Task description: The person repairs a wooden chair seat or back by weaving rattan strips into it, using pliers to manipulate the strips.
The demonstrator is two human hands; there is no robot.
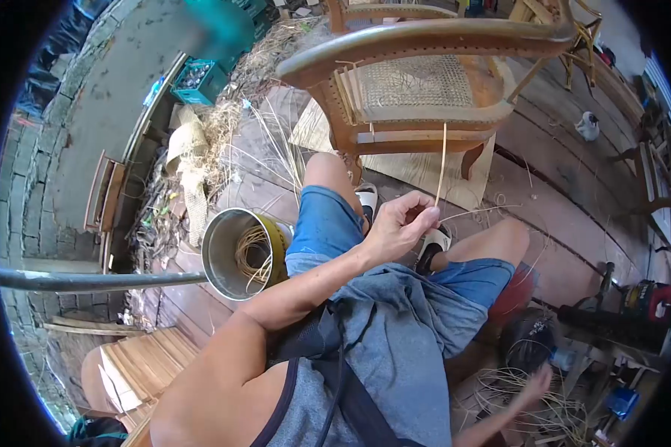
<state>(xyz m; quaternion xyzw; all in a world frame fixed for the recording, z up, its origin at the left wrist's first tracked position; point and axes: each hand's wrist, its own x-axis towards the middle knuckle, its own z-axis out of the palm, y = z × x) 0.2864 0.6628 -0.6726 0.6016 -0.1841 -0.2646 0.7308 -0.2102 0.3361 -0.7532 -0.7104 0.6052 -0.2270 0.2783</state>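
Note:
My left hand (pixel 402 223) is closed, its thumb and fingers pinching a thin rattan strip (pixel 443 160). Upward from the fingertips the strip runs to the front rail of a wooden chair (pixel 417 135). Strands of woven cane (pixel 417 82) fill the chair's seat, and long loose strips lie across its left side. Low on the right, my right hand (pixel 533 391) is smeared by motion beside a loose coil of rattan strips (pixel 566 410). Its fingers do not show clearly.
A metal bucket (pixel 215 257) with coiled rattan stands left of my knees. Shavings and a roll of woven cane (pixel 186 141) lie farther left, near a green crate (pixel 200 80). Plywood (pixel 466 179) lies under the chair. Tools (pixel 641 302) sit at the right.

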